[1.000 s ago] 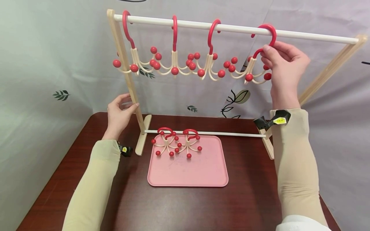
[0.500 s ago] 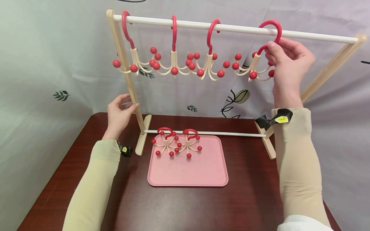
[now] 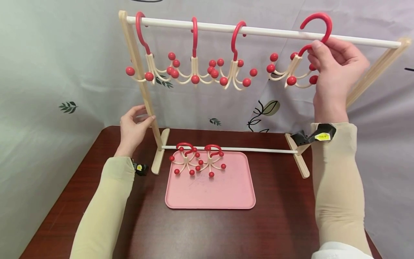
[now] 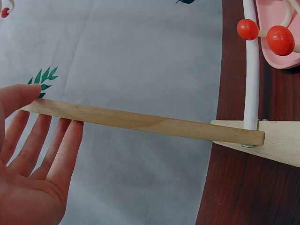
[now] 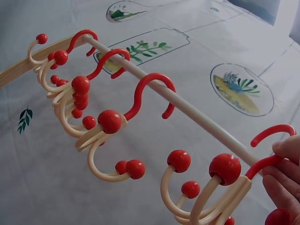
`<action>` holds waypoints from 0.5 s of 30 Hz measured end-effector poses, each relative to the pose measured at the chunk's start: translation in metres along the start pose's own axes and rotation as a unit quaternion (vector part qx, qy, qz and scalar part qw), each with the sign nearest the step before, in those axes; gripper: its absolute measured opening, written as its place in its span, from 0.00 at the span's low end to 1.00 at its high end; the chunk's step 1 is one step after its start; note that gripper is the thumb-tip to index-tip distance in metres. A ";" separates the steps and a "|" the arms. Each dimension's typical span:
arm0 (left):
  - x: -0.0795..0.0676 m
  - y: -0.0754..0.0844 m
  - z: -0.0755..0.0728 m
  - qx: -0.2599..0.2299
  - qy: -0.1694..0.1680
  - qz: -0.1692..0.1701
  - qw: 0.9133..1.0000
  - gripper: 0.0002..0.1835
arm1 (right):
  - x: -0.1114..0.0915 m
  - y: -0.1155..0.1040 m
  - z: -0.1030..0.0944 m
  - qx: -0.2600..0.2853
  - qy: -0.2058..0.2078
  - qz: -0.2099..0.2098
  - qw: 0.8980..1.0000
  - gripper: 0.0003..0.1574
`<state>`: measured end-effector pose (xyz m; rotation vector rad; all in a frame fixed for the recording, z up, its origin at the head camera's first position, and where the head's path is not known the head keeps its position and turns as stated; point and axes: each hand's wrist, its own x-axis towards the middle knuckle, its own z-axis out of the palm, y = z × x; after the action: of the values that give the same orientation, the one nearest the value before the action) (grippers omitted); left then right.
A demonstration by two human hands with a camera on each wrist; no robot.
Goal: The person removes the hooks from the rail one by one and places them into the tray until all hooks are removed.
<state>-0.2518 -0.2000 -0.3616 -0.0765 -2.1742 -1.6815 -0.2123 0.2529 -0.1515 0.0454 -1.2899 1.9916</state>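
My right hand (image 3: 339,72) pinches the red hook of a hanger (image 3: 318,16) between thumb and fingers. Cream arms tipped with red balls spread below this hook, and the hook's free tip stands above the white top rod (image 3: 271,32). To the left, three similar hangers (image 3: 194,39) hang spaced along the rod. My left hand (image 3: 133,126) holds the left wooden post (image 4: 140,119) of the rack partway up, thumb on one side and fingertips on the other. In the right wrist view, the held hanger (image 5: 225,201) is close in front of the rod.
A pink tray (image 3: 207,199) lies on the dark brown table (image 3: 181,233), with two more hangers (image 3: 211,162) at its back left. Behind it runs the rack's white lower rod (image 3: 258,150) between two wooden feet (image 3: 299,162). A patterned cloth (image 3: 210,108) hangs behind the rack.
My right hand has carried its hanger rightward and up along the rod, and the hook tip has risen from behind the rod to above it. The left hand has stayed put.
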 end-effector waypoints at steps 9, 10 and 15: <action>0.001 0.000 0.000 0.005 0.002 0.006 1.000 0.26 | -0.014 0.005 -0.014 -0.004 0.001 -0.007 1.000 0.33; 0.001 0.000 0.000 0.005 0.002 0.007 1.000 0.26 | -0.017 0.008 -0.017 -0.004 0.000 -0.009 1.000 0.32; 0.000 0.000 0.000 0.008 0.001 0.005 1.000 0.26 | -0.032 0.024 -0.033 -0.049 -0.022 -0.015 0.998 0.29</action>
<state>-0.2522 -0.2001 -0.3617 -0.0814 -2.1821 -1.6566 -0.1922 0.2560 -0.1996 0.0627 -1.4048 1.9094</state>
